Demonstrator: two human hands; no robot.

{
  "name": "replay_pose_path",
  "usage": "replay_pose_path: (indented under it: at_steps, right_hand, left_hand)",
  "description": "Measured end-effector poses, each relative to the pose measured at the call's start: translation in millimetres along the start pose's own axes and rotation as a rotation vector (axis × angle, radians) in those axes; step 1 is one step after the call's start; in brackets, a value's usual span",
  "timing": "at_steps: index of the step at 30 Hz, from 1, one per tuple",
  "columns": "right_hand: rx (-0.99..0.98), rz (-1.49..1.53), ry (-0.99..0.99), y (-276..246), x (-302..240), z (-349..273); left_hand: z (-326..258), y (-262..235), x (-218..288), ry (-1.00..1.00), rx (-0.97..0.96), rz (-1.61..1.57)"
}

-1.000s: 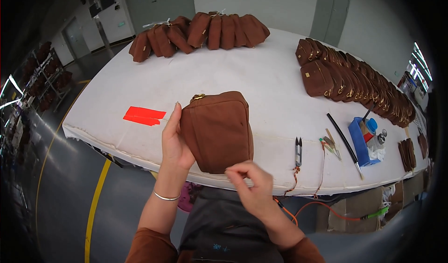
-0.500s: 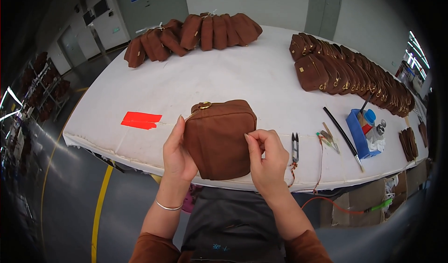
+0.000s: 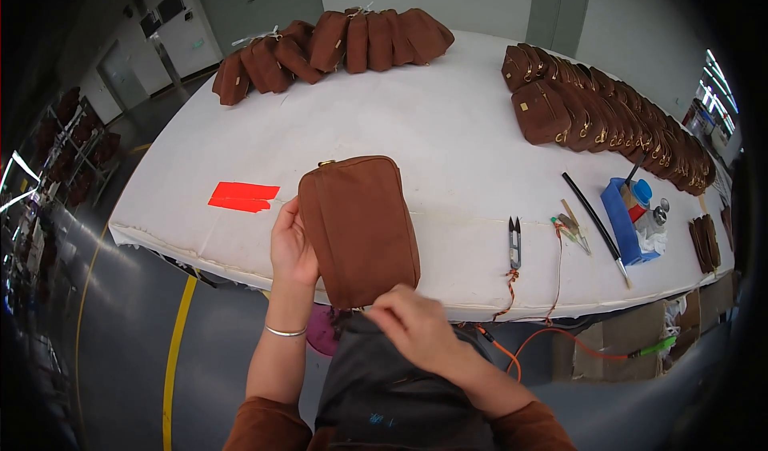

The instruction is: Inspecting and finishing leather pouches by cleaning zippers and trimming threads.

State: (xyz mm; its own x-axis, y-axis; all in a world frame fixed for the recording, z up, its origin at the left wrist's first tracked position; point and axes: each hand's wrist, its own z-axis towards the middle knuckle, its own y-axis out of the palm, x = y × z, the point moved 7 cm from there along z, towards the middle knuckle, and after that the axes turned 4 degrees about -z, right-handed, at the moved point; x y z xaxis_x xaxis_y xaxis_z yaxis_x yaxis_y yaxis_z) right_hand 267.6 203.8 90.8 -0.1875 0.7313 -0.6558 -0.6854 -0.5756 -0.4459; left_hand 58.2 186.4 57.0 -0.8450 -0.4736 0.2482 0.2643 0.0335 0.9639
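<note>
A brown zip pouch [image 3: 362, 231] with rounded corners stands tilted at the table's front edge, its broad plain face toward me. My left hand [image 3: 293, 251] grips it along its left side, the fingers hidden behind it. A gold-coloured metal fitting shows at its upper left corner. Just at the pouch's lower right corner is my right hand [image 3: 418, 333], slightly blurred, thumb and fingers pinched together. Whatever that pinch holds is too small to make out. Thread snips [image 3: 514, 243] with a twisted cord lie to the right of the pouch.
Brown pouches [image 3: 376, 39] stand bunched at the back, and long rows of them [image 3: 604, 119] fill the right. A blue tray [image 3: 628, 219] holds bottles beside a black-handled brush [image 3: 592, 215]. Red tape [image 3: 244, 195] marks the white table [image 3: 184, 155]. Small tools [image 3: 572, 231] lie near the snips.
The pouch has turned so that its long side runs upright. My right hand has left its right side and moved down and left to its lower corner. My left hand stays on it.
</note>
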Motion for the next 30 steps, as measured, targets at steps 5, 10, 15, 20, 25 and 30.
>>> replay_pose_path:
  at_steps: [5,10,15,20,25,30]
  right_hand:
    - [0.319,0.292,0.465,-33,67,-8]
    - [0.319,0.465,0.474,-12,75,-13]
    - [0.310,0.449,0.447,-7,68,-11]
    - [0.339,0.490,0.484,-5,67,-8]
    - [0.302,0.501,0.480,-10,76,-3]
    - [0.282,0.417,0.458,-30,91,-3]
  left_hand:
    - [-5,-29,-9,-0.070,0.211,0.072]
    - [-11,-67,-40,-0.263,0.256,0.065]
    - [-27,-49,-53,-0.401,0.272,0.052]
    - [-51,-11,-54,-0.253,0.286,0.721]
    - [-46,16,-70,-0.172,0.096,0.961]
    - [-41,34,-83,-0.084,-0.115,1.186]
